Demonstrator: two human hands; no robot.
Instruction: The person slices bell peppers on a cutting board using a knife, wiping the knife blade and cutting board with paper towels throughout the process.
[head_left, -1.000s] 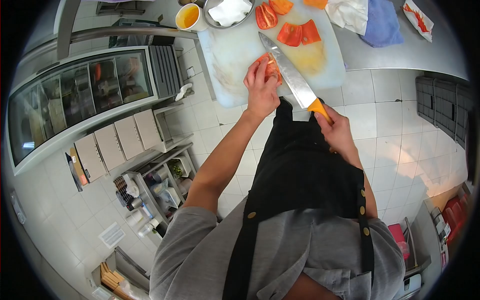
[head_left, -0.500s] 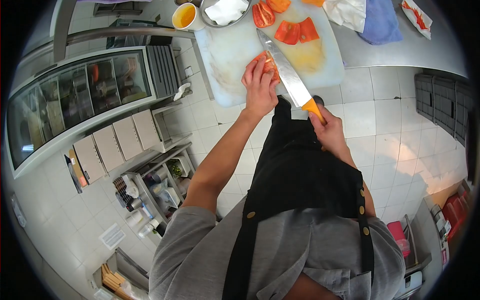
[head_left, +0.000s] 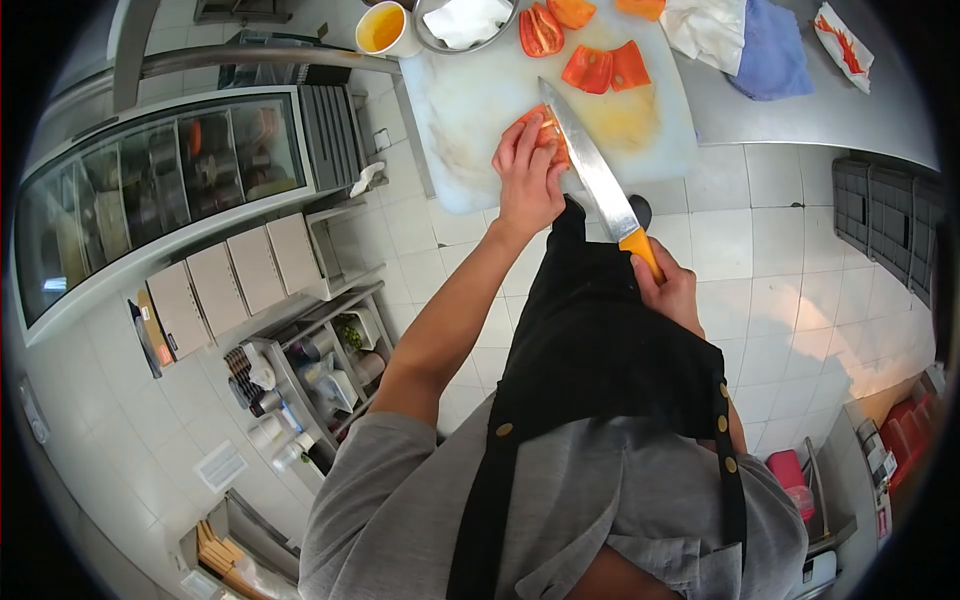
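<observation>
My left hand (head_left: 530, 175) is closed on a piece of red bell pepper (head_left: 546, 130), pressing it onto the white cutting board (head_left: 450, 110). My right hand (head_left: 668, 290) grips the yellow handle of a large kitchen knife (head_left: 590, 160). Its blade lies along the right side of the held pepper, tip pointing away from me; whether the edge is in the flesh I cannot tell. Farther up the board sit two red pepper pieces (head_left: 587, 70), a red pepper half (head_left: 541, 32) showing its inside, and orange pepper pieces (head_left: 572, 12).
A cup with orange contents (head_left: 384, 30) and a metal bowl (head_left: 468, 45) holding something white stand at the board's far left. On the steel counter (head_left: 830, 115) lie a white cloth (head_left: 708, 30), a blue cloth (head_left: 772, 50) and a small tray with red strips (head_left: 845, 45).
My right hand has drawn the knife back toward my body along the pepper. My left hand still holds the piece in place. The whole view has shifted slightly.
</observation>
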